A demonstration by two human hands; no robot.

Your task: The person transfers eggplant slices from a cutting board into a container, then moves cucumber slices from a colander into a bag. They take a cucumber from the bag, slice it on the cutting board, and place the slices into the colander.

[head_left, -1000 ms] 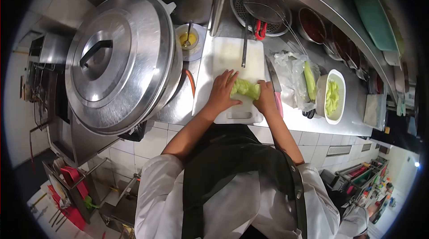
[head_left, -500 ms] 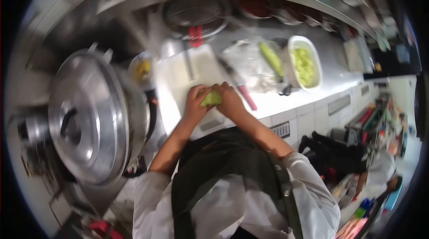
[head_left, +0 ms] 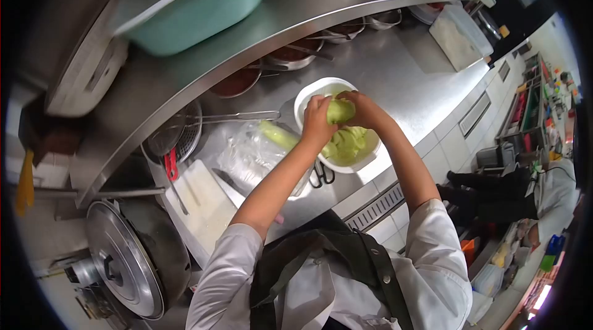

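Observation:
Both hands are above a white tub (head_left: 375, 152) on the steel counter. Between them is a bunch of pale green vegetable slices (head_left: 340, 111). My left hand (head_left: 317, 122) is closed around its left side, and my right hand (head_left: 365, 111) grips it from the right. More pale green slices (head_left: 346, 146) lie in the tub beneath. To the left, a whole long green vegetable (head_left: 276, 135) rests on a crumpled clear plastic bag (head_left: 244, 160). Black-handled scissors (head_left: 323, 174) lie beside the tub. My left forearm hides part of the bag.
A white cutting board (head_left: 201, 203) lies left, near a large lidded pot (head_left: 120, 262). Bowls of red sauce (head_left: 236, 82) stand under a steel shelf (head_left: 309, 12) holding a turquoise tub (head_left: 197, 12). A clear container (head_left: 460, 37) sits far right. Another person (head_left: 553, 191) is at the right.
My hands have moved right with the green slices, from over the cutting board to over the white tub. The camera view has shifted right too.

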